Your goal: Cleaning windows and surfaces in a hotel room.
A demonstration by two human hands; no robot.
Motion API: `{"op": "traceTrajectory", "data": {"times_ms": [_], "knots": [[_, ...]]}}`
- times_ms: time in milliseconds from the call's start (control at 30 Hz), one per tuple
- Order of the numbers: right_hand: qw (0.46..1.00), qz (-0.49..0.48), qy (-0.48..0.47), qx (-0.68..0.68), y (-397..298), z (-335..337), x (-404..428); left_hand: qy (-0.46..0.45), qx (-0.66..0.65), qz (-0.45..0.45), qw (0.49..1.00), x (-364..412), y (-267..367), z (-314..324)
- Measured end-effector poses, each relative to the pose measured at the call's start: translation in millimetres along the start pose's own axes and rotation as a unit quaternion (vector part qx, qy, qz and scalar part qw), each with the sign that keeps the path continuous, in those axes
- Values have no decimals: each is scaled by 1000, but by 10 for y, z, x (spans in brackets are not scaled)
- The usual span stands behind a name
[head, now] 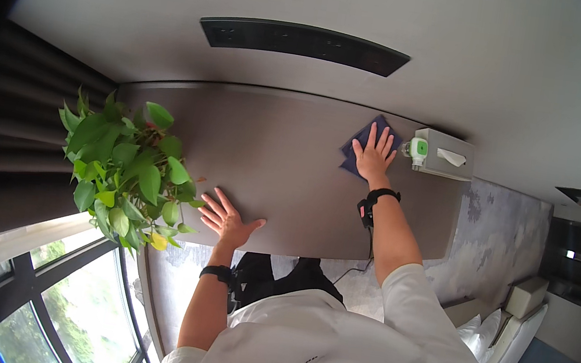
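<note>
My right hand (375, 159) lies flat, fingers spread, on a folded dark purple cloth (350, 166) near the back right of a brown desk (271, 162). Edges of the cloth show around the hand, and the fingers do not curl around it. Just right of the cloth are a small bottle with a green and white top (418, 147) and a grey tissue box (459, 172). My left hand (229, 223) is empty, fingers apart, at the desk's front edge. Whether its palm touches the desk I cannot tell.
A leafy green potted plant (130, 170) covers the desk's left end; its pot is hidden. A black socket panel (304, 44) is on the wall behind. Windows (86, 286) are at lower left. A thin cable (353, 271) hangs by the front edge.
</note>
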State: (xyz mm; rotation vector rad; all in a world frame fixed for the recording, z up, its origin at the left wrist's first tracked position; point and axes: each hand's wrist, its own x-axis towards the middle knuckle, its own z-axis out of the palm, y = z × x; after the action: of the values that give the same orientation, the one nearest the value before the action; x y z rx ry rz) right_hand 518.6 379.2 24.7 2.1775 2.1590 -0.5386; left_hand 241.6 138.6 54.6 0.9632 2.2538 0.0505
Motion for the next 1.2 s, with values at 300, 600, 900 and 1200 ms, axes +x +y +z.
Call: {"op": "traceTrajectory", "data": {"times_ms": [300,600,900,1200], "knots": [[979,-193,35,-61,-327,122,-727,82,18,96,992,-135,-164,64],[916,-388,-81,-55,-380,242,-2090,82,26,202,976,-272,-557,-168],[912,-364,-191,22,-308,284,-2111,70,-99,263,957,-738,-1166,-260],[951,-302,-53,35,-538,187,-1450,-104,-57,42,992,-1198,-3014,290]]}}
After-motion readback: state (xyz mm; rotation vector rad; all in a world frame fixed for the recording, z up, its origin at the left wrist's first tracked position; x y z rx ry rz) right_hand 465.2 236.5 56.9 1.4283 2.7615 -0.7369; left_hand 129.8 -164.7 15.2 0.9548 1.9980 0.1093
